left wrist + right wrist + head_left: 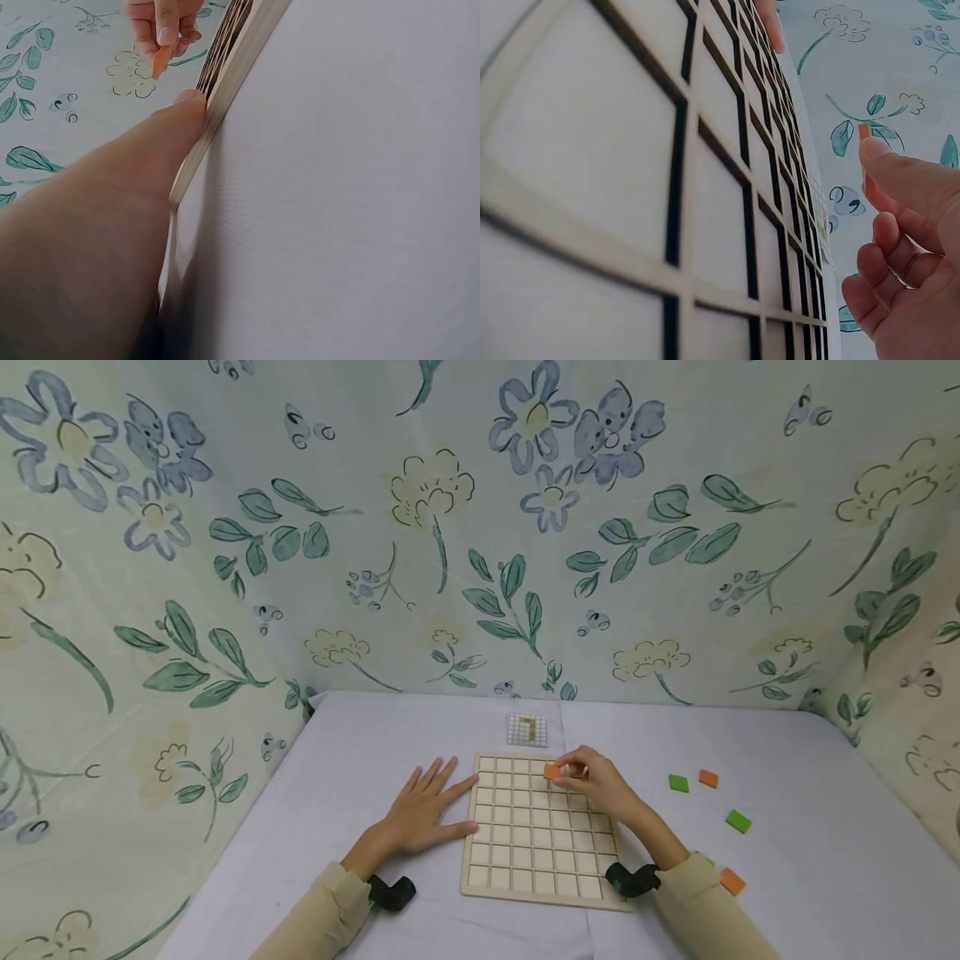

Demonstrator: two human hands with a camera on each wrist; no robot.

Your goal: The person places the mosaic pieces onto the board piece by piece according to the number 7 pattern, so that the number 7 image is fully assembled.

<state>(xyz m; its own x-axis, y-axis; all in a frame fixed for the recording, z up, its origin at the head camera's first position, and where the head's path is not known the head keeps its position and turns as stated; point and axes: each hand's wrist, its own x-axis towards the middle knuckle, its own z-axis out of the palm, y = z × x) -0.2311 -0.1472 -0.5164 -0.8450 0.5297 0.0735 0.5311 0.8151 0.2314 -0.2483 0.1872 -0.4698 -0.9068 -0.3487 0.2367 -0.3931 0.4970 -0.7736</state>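
A square wooden grid board lies on the white-covered table. My left hand rests flat at its left side, fingers spread, with the thumb and a finger touching the frame. My right hand pinches a square orange tile between thumb and finger over the board's far part. In the right wrist view the orange tile is seen edge-on, apart from the grid, and the other fingers are curled. The left wrist view also shows the orange tile, held above the board.
Behind the board lies a small card with a coloured grid pattern. Loose to the right are a green tile, an orange tile, another green tile and an orange tile. The right sleeve partly covers one more green tile.
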